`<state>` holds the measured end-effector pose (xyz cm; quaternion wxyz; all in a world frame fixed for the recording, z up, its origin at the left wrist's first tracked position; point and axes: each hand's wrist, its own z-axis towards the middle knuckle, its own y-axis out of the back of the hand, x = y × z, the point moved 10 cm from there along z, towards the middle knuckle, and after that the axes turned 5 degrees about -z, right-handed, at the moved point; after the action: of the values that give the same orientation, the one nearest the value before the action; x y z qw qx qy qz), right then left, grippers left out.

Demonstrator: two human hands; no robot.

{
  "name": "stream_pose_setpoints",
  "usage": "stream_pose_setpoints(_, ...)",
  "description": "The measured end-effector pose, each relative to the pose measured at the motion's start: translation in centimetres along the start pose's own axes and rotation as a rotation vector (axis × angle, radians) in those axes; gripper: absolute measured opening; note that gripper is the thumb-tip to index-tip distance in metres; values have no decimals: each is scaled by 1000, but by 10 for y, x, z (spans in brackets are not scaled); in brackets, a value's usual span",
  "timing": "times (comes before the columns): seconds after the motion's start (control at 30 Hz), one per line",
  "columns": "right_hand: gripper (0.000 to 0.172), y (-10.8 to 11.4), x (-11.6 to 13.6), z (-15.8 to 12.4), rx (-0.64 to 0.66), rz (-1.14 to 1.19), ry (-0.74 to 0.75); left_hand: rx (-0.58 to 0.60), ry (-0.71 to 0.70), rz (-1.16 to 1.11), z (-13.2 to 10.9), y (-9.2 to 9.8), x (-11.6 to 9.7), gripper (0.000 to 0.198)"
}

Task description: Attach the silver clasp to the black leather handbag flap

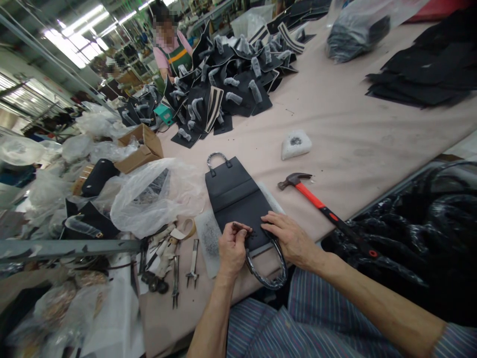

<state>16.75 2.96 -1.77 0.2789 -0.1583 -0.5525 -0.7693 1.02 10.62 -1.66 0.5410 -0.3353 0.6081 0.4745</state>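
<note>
A flat black bag panel [234, 199] lies on the table in front of me, with a wrapped handle [218, 158] at its far end and a second handle loop [270, 276] hanging over the near edge. My left hand [231, 248] is closed in a pinch on a small dark piece at the panel's near edge. My right hand [289, 236] lies flat on the panel's near right corner, fingers stretched out and pressing it down.
A red-handled hammer [320, 204] lies to the right, a white block [295, 144] beyond it. Left are a clear plastic bag [152, 196], hand tools [179, 271] and a cardboard box [143, 149]. Black bag parts [227, 79] are piled far back near a person [169, 47].
</note>
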Motion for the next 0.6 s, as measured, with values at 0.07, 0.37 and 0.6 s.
stream_pose_setpoints(0.07,50,0,1,0,-5,1,1,-3,-30,39,-1,-1,-3,8)
stream_pose_setpoints(0.37,57,8,-7,4,41,163,-11,58,-164,162,-6,-4,-12,10)
stream_pose_setpoints(0.6,40,68,-80,-1,-185,25,-300,87,-176,163,-5,-5,-17,14)
